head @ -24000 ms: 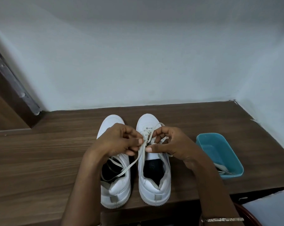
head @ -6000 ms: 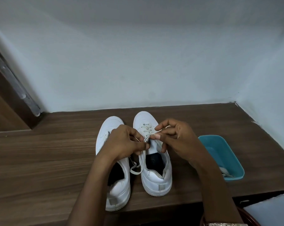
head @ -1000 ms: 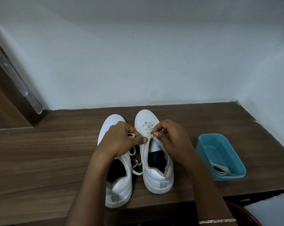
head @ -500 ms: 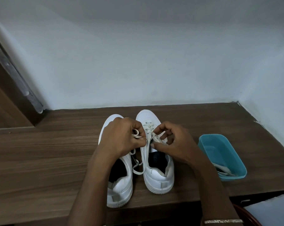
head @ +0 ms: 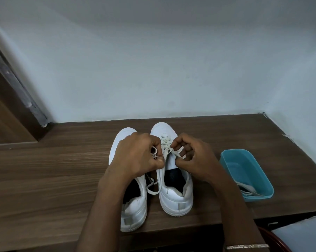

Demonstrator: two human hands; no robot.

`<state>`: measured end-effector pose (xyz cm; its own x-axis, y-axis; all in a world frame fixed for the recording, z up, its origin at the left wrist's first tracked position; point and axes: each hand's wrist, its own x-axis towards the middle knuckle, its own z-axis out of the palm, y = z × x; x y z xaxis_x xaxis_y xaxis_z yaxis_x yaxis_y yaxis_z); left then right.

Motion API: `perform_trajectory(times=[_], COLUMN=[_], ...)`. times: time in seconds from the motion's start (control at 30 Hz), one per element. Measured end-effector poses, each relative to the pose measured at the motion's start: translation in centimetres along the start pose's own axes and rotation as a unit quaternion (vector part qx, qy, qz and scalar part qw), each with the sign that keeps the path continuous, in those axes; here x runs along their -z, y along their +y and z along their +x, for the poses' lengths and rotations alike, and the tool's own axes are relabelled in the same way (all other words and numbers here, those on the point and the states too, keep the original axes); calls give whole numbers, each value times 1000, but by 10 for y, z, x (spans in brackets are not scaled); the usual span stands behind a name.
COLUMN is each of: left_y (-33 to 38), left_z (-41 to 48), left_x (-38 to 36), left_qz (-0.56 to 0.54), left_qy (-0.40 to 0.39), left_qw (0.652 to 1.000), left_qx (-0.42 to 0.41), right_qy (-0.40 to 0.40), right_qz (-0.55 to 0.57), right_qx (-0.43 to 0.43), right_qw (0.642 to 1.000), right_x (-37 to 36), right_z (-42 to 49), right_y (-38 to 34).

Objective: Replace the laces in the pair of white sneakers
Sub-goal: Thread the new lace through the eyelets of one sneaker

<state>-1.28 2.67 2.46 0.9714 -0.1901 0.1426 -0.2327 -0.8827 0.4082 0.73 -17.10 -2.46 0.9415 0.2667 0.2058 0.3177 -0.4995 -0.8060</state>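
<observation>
Two white sneakers stand side by side on the wooden shelf (head: 44, 179), toes toward the wall. The right sneaker (head: 173, 195) carries a pale lace (head: 165, 142) threaded through its upper eyelets. My left hand (head: 137, 157) is curled over the left sneaker (head: 133, 213) and pinches a loop of that lace beside the right sneaker's tongue. My right hand (head: 193, 159) pinches the other lace end at the tongue's right edge. A loose lace tail (head: 151, 186) hangs between the two shoes.
A teal plastic tub (head: 244, 171) sits to the right of the shoes with other laces (head: 248, 190) lying in its near end. Pale walls close off the back and right. A dark wooden frame (head: 13, 91) runs along the left.
Both hands have stayed at the right sneaker's eyelets. Over the last second my left hand curled tighter round a lace loop, and my right fingers shifted to pinch the lace at the tongue.
</observation>
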Motion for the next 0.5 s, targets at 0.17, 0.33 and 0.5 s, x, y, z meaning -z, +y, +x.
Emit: perform_trajectory(times=[0.17, 0.33, 0.5], left_y=[-10, -16, -15], left_z=[1, -1, -8], left_x=[4, 10, 19], left_qz=[-71, -142, -234], left_qy=[-96, -200, -229], left_qw=[993, 969, 943], left_qx=[23, 15, 52], right_qy=[8, 18, 23], right_qz=[-22, -20, 22], right_qx=[24, 46, 36], right_qw=[999, 999, 999], right_x=[-3, -3, -3], right_z=[2, 4, 3], right_y=[4, 6, 8])
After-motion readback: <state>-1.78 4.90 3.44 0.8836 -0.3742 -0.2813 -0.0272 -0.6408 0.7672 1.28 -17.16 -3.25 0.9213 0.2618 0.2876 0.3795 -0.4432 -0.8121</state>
